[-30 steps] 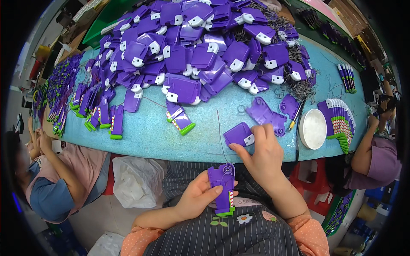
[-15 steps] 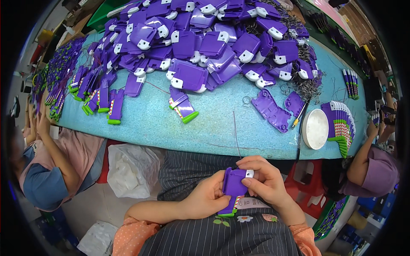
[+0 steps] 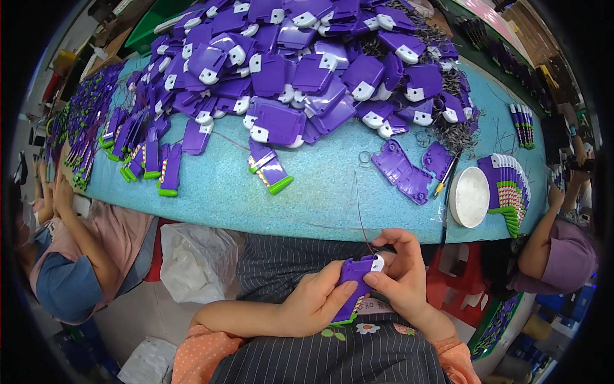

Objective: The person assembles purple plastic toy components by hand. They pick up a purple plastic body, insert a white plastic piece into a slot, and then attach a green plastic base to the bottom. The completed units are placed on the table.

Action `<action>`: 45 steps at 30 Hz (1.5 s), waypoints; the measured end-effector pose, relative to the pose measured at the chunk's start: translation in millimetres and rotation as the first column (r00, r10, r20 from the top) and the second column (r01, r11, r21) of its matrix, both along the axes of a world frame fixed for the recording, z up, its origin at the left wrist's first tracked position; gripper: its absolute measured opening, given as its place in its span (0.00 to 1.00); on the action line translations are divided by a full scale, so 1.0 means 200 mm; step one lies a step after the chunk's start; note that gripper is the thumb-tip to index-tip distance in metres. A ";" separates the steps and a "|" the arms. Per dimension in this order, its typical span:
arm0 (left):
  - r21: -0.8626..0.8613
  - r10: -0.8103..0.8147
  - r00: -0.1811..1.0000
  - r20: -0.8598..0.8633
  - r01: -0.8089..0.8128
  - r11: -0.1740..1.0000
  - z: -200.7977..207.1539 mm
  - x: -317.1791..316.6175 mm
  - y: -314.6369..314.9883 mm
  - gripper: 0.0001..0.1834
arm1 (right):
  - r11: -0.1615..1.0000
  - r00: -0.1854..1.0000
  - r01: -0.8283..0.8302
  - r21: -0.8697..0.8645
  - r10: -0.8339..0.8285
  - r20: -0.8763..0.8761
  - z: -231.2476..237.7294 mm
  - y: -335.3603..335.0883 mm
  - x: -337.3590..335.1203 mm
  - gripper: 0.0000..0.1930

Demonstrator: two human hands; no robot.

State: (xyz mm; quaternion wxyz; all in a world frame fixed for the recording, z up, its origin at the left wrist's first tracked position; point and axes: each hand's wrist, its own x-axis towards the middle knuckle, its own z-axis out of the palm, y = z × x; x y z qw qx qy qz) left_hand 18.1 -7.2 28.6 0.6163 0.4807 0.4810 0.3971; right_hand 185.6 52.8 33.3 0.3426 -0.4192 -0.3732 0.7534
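Note:
Over my lap I hold a purple plastic toy wing (image 3: pixel 357 271) with a white corner, a striped edge and a green tip. My left hand (image 3: pixel 311 302) is closed around its left side, thumb across the front. At the white corner my right hand (image 3: pixel 401 276) grips it with the thumb in front; its index finger is lifted behind the corner, and the other fingertips are partly hidden. A thin dark wire (image 3: pixel 362 221) rises from the wing's top near that corner and reaches over the table edge.
Purple shell pieces with white corners (image 3: pixel 275 121) are heaped on the blue table (image 3: pixel 224 192). Right of them lie dark metal springs (image 3: pixel 457 83), opened purple halves (image 3: pixel 401 171), a white bowl (image 3: pixel 469 197) and stacked wings (image 3: pixel 504 182). Co-workers (image 3: pixel 89 256) sit at both sides.
My hands have tilted the wing, its upper part now narrower to view. My left thumb has moved up its front, and my right index finger has lifted. The wire's lower end has shifted right.

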 end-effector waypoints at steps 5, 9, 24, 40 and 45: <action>0.187 -0.036 0.999 -0.034 0.042 0.982 0.00 -0.02 0.00 0.14 | 0.941 0.906 -0.159 -0.299 0.019 -0.423 -0.06 0.00 0.04 0.11; 0.098 -0.106 0.990 -0.096 0.115 0.989 0.01 -0.06 -0.01 0.15 | 0.992 0.943 -0.111 0.064 0.125 -0.307 -0.05 -0.01 0.01 0.10; 0.159 0.242 0.960 0.141 -0.263 0.952 0.05 -0.17 0.14 0.11 | 0.763 0.845 -0.439 0.475 0.170 0.507 0.04 0.07 0.04 0.11; 0.052 0.325 0.938 0.119 -0.332 0.942 -0.08 0.01 0.06 0.10 | 0.850 0.916 -0.339 0.403 0.202 0.346 -0.04 0.05 0.02 0.06; 0.176 0.250 0.965 0.079 -0.261 0.949 -0.08 0.06 0.07 0.11 | 0.786 0.905 -0.356 0.505 0.155 0.397 -0.03 0.05 0.08 0.07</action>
